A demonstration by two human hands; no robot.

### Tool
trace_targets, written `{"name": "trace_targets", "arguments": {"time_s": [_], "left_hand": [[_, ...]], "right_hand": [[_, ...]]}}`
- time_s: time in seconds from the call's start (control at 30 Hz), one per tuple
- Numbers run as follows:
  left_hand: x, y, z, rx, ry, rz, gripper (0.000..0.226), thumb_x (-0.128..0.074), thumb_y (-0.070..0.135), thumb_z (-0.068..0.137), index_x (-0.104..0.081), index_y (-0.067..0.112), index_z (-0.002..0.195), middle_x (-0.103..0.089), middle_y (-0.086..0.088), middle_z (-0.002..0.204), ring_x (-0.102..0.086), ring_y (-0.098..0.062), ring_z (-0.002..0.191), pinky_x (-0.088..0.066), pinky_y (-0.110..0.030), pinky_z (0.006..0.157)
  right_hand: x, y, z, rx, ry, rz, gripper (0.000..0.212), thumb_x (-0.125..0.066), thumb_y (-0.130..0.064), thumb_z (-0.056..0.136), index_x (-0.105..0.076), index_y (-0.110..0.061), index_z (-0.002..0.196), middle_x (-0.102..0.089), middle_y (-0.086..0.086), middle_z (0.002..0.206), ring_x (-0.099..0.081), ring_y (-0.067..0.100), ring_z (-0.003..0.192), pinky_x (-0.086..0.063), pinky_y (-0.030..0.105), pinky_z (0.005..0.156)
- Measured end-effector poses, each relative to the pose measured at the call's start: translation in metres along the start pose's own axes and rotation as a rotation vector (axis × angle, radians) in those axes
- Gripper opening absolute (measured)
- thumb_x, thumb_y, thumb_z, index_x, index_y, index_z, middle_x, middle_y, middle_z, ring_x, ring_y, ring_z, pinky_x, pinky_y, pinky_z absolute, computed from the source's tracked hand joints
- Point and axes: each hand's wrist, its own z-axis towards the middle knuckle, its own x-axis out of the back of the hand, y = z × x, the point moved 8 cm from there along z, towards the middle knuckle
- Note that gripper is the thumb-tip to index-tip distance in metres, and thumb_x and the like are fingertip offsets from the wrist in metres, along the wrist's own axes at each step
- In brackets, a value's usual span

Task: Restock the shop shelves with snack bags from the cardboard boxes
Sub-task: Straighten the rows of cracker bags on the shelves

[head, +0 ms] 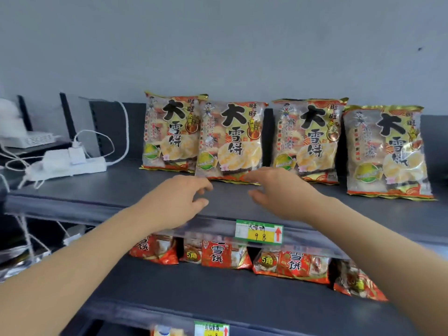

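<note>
Several large yellow-and-red snack bags stand upright in a row on the top shelf. The second bag from the left stands just beyond my hands. My left hand hovers in front of its lower left corner with fingers apart and holds nothing. My right hand reaches toward its lower right corner, fingers spread, its fingertips at or touching the bag's bottom edge. Neighbouring bags stand at the far left, right of centre and far right. No cardboard box is in view.
A white power strip with plugs and cables lies on the left of the top shelf, beside a white device. A green price tag hangs on the shelf edge. Smaller red snack bags line the shelf below.
</note>
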Motion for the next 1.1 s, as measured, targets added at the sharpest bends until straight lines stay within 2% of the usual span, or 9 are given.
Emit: {"name": "trace_targets", "arguments": {"time_s": [0.03, 0.17, 0.4, 0.57, 0.7, 0.83, 0.93, 1.1], "left_hand": [[0.002, -0.012, 0.004, 0.026, 0.002, 0.004, 0.038, -0.052, 0.029, 0.095, -0.050, 0.028, 0.133, -0.058, 0.007, 0.128, -0.053, -0.011, 0.115, -0.044, -0.030, 0.099], [0.006, -0.051, 0.031, 0.055, -0.018, 0.030, 0.039, -0.053, 0.027, 0.095, -0.050, 0.024, 0.133, -0.057, 0.003, 0.130, -0.054, -0.014, 0.115, -0.044, -0.027, 0.095], [0.000, -0.122, 0.108, 0.034, -0.048, 0.062, 0.038, -0.054, 0.025, 0.094, -0.050, 0.020, 0.131, -0.055, -0.002, 0.132, -0.054, -0.020, 0.116, -0.046, -0.035, 0.097], [-0.019, -0.150, 0.154, -0.045, -0.099, 0.077, 0.055, -0.052, 0.020, 0.094, -0.034, 0.022, 0.146, -0.037, -0.003, 0.148, -0.040, -0.022, 0.132, -0.037, -0.032, 0.107], [-0.033, -0.167, 0.179, -0.051, -0.156, 0.117, 0.065, -0.051, 0.021, 0.094, -0.020, 0.031, 0.150, -0.011, -0.005, 0.158, -0.028, -0.028, 0.140, -0.034, -0.036, 0.109], [-0.035, -0.176, 0.191, -0.080, -0.130, 0.128, 0.064, -0.053, 0.023, 0.093, -0.022, 0.037, 0.147, -0.023, -0.003, 0.146, -0.038, -0.028, 0.128, -0.042, -0.038, 0.101], [-0.034, -0.176, 0.193, -0.087, -0.114, 0.129, 0.060, -0.053, 0.022, 0.093, -0.025, 0.036, 0.145, -0.028, -0.003, 0.141, -0.042, -0.026, 0.122, -0.044, -0.038, 0.097], [-0.034, -0.169, 0.190, -0.096, -0.117, 0.145, 0.060, -0.050, 0.022, 0.094, -0.025, 0.033, 0.147, -0.027, -0.004, 0.147, -0.040, -0.026, 0.129, -0.042, -0.036, 0.101]], "right_hand": [[-0.001, -0.003, 0.012, 0.002, -0.007, -0.009, 0.038, -0.044, -0.027, 0.098, -0.049, -0.018, 0.134, -0.055, 0.005, 0.133, -0.053, 0.026, 0.119, -0.044, 0.033, 0.085], [-0.020, -0.013, 0.062, -0.001, -0.056, 0.008, 0.041, -0.046, -0.026, 0.096, -0.044, -0.017, 0.137, -0.055, 0.010, 0.132, -0.052, 0.029, 0.119, -0.047, 0.038, 0.095], [-0.068, 0.000, 0.136, -0.153, -0.158, 0.064, 0.052, -0.045, -0.023, 0.096, -0.032, -0.022, 0.146, -0.054, 0.010, 0.136, -0.052, 0.031, 0.121, -0.047, 0.037, 0.095], [-0.092, 0.020, 0.162, -0.268, -0.176, 0.102, 0.054, -0.044, -0.016, 0.094, -0.033, -0.022, 0.146, -0.054, 0.010, 0.135, -0.053, 0.030, 0.119, -0.047, 0.036, 0.096], [-0.106, 0.031, 0.175, -0.310, -0.184, 0.070, 0.058, -0.049, -0.016, 0.092, -0.028, -0.022, 0.147, -0.051, 0.010, 0.136, -0.050, 0.030, 0.121, -0.045, 0.035, 0.093], [-0.102, 0.036, 0.186, -0.328, -0.083, 0.048, 0.053, -0.046, -0.019, 0.093, -0.034, -0.024, 0.144, -0.050, 0.008, 0.138, -0.047, 0.030, 0.126, -0.047, 0.040, 0.096], [-0.102, 0.038, 0.194, -0.316, -0.072, 0.054, 0.050, -0.048, -0.017, 0.091, -0.039, -0.023, 0.139, -0.051, 0.009, 0.135, -0.048, 0.030, 0.123, -0.046, 0.041, 0.097], [-0.101, 0.041, 0.199, -0.314, -0.052, 0.069, 0.043, -0.047, -0.019, 0.091, -0.044, -0.023, 0.133, -0.056, 0.008, 0.127, -0.053, 0.030, 0.115, -0.049, 0.040, 0.092]]}}
